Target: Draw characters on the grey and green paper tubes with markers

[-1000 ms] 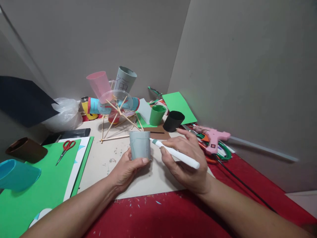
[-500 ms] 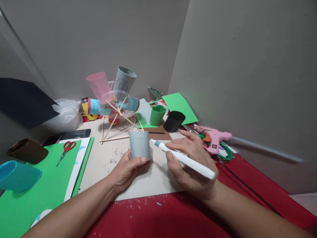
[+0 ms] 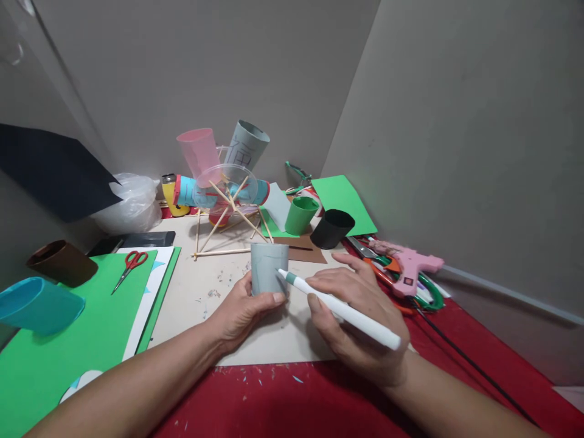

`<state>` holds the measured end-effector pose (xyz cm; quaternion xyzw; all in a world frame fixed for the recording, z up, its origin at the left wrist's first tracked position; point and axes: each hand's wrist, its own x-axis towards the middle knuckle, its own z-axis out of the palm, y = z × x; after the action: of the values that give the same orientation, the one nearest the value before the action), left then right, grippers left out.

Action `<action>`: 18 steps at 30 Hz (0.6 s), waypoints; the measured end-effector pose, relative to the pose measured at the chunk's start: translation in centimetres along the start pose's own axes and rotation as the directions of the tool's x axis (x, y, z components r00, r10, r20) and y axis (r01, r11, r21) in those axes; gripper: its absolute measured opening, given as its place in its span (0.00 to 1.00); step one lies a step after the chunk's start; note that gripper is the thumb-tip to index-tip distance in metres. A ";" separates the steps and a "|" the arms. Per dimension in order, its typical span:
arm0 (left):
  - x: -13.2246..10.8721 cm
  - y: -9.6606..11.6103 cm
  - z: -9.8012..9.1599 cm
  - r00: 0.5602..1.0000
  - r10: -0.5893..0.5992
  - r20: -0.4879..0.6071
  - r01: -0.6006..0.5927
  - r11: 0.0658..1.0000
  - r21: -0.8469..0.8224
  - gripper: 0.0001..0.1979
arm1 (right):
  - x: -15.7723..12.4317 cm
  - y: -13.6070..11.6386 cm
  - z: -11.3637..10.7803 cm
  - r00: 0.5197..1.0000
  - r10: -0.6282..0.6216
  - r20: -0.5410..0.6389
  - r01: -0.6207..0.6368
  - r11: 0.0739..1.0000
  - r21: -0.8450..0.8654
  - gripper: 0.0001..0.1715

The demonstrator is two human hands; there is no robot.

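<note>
My left hand is closed around the lower part of a grey paper cup, its thumb across the front near the base. Faint lines show on the cup's side. In my right hand is a white marker pen with a grey-green band, its tip at the cup's right front surface. Behind the cup stands a wheel model of wooden sticks with a clear plastic disc, bearing a pink cup, a grey cup with dark line drawing and blue-and-red cups.
Green and black paper cups stand beyond my right hand. A pink glue gun with a black cord lies at right. On the left are red-handled scissors, green sheets, a blue cup and a brown cup.
The pen tip has come from just right of the grey cup onto its front surface. My left hand still holds the cup. The whole view has shifted slightly.
</note>
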<state>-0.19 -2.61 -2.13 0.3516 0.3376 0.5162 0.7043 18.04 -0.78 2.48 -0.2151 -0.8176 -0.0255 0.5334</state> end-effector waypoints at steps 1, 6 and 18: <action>0.0 0.0 0.0 1.000 0.004 0.000 -0.004 1.000 0.006 0.22 | 0.0 0.0 0.1 1.000 -0.006 0.002 0.006 1.000 0.006 0.11; -0.1 0.0 0.1 1.000 0.007 -0.008 -0.006 1.000 0.029 0.24 | -0.1 0.1 0.4 0.999 -0.036 0.002 0.036 0.999 -0.008 0.12; 0.0 0.2 0.3 1.000 0.009 -0.006 -0.009 1.000 0.026 0.26 | -0.2 0.3 0.7 0.999 -0.017 0.034 0.017 1.000 0.001 0.11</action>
<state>-0.03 -2.64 -1.75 0.3604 0.3451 0.5159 0.6963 17.65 -0.36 1.98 -0.2081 -0.8283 -0.0260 0.5195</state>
